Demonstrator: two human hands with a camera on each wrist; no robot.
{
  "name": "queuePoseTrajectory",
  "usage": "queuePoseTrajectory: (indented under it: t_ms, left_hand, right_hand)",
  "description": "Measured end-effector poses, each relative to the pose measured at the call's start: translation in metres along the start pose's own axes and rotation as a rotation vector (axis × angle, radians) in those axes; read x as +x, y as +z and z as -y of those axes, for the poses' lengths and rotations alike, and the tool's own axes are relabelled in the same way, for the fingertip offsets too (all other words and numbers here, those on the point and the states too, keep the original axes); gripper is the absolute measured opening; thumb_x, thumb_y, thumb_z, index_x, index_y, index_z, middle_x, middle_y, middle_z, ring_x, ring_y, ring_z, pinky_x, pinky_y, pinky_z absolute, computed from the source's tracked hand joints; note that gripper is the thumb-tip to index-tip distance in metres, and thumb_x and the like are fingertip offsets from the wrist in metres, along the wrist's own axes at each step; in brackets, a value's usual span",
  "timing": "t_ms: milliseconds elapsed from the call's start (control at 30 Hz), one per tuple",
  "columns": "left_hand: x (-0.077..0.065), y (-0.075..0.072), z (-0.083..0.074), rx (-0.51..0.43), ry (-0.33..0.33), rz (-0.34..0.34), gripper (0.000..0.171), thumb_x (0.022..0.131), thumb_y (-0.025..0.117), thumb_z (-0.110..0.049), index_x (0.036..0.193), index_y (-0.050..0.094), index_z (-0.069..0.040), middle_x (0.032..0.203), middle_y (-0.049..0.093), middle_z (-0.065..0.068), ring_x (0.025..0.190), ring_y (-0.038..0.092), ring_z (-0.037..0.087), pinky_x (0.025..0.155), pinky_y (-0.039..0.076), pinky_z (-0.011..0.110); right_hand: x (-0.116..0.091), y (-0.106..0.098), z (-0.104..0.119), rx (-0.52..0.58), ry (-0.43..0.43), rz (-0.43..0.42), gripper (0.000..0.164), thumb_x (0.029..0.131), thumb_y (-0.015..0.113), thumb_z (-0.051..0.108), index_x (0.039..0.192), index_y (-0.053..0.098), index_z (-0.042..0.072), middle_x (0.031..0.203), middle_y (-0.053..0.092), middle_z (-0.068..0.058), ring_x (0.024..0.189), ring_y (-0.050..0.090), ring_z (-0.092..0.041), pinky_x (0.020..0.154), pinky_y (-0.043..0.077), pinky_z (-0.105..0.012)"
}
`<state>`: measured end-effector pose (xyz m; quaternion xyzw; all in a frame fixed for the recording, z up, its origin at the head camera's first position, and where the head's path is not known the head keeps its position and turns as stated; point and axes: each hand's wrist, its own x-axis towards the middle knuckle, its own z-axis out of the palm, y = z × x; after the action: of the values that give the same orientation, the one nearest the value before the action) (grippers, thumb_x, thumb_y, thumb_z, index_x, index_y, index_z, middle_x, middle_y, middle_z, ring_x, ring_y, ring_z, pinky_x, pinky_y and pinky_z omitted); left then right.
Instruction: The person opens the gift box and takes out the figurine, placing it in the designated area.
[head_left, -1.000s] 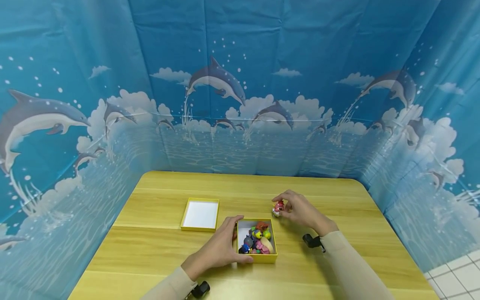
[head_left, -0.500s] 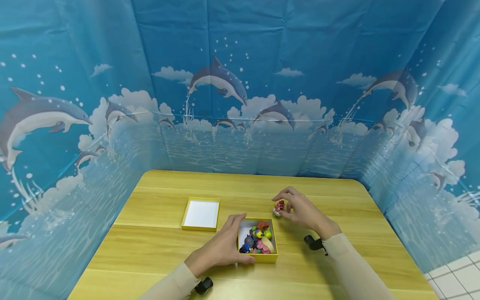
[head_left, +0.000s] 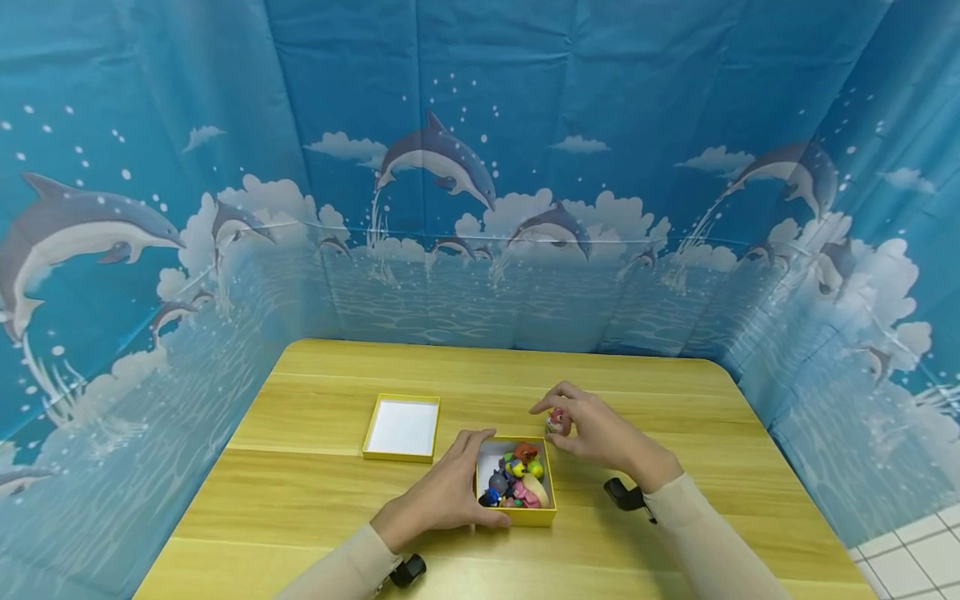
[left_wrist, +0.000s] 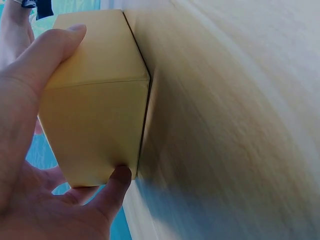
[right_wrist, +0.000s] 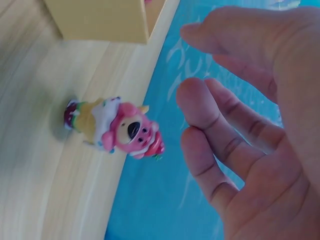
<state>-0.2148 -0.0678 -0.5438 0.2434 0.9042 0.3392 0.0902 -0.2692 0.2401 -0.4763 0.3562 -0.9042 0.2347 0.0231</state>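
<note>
1 bear fig. (right_wrist: 116, 126), axis vert., face twd R fingers (right_wrist: 197, 102)

The bear figurine (right_wrist: 112, 125) is pink-headed, the box (head_left: 517, 517) yellow, the table (head_left: 300, 500) wood-grained, the curtain (head_left: 480, 50) dolphin-patterned blue.

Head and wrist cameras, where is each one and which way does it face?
Head: worn on the head, facing forward and down at the table; left hand, right hand and sleeves show.
Left wrist: worn there, facing the box; left hand grips it, right arm apparently beyond.
Right wrist: worn there, facing the pink figurine; right hand shows.
Shared: all three views include the box.
</note>
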Motion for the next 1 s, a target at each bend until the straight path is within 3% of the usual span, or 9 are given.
queuePoseTrajectory:
  t_ms: [200,367,533,767,1000]
  left_hand:
    - [0.0,0.0,0.001,-0.007,0.006,-0.005,0.137,0.079,0.104,-0.067,0.183,0.031,-0.014,0.174,0.049,0.015,0.148,0.064,0.032,0.125,0.058,0.057]
    - [-0.001,-0.001,0.001,-0.004,0.005,-0.001,0.137,0.08,0.104,-0.068,0.183,0.031,-0.014,0.174,0.049,0.013,0.143,0.066,0.029,0.122,0.06,0.055]
    - [-0.001,0.0,0.003,-0.009,0.009,-0.002,0.136,0.08,0.104,-0.067,0.183,0.032,-0.015,0.172,0.05,0.012,0.133,0.066,0.021,0.116,0.063,0.047]
    - [-0.001,0.0,0.004,-0.015,-0.001,0.006,0.135,0.081,0.103,-0.068,0.183,0.031,-0.017,0.171,0.05,0.009,0.128,0.064,0.015,0.111,0.063,0.04]
    - [-0.001,0.001,0.005,-0.016,0.005,0.014,0.134,0.082,0.102,-0.069,0.183,0.03,-0.017,0.175,0.048,0.009,0.141,0.065,0.023,0.118,0.061,0.047]
  right_hand:
    - [0.003,0.001,0.014,-0.007,-0.048,0.061,0.038,0.104,0.086,0.005,0.139,0.081,0.015,0.13,0.074,-0.006,0.086,0.057,-0.006,0.075,0.053,-0.025]
    - [0.005,0.003,0.027,-0.013,-0.084,0.099,0.037,0.104,0.089,0.012,0.14,0.081,0.014,0.135,0.076,-0.006,0.105,0.075,-0.025,0.091,0.065,-0.039]
    - [0.006,0.007,0.037,-0.019,-0.106,0.123,0.036,0.103,0.091,0.015,0.138,0.081,0.017,0.135,0.078,-0.002,0.122,0.075,-0.028,0.106,0.065,-0.052]
    - [0.008,0.012,0.047,0.014,-0.125,0.189,0.035,0.104,0.09,0.015,0.138,0.081,0.019,0.135,0.078,0.0,0.123,0.072,-0.025,0.106,0.065,-0.045]
    - [0.013,0.018,0.053,0.079,-0.094,0.28,0.042,0.105,0.09,0.018,0.145,0.079,0.019,0.143,0.076,0.003,0.127,0.071,-0.027,0.108,0.064,-0.042]
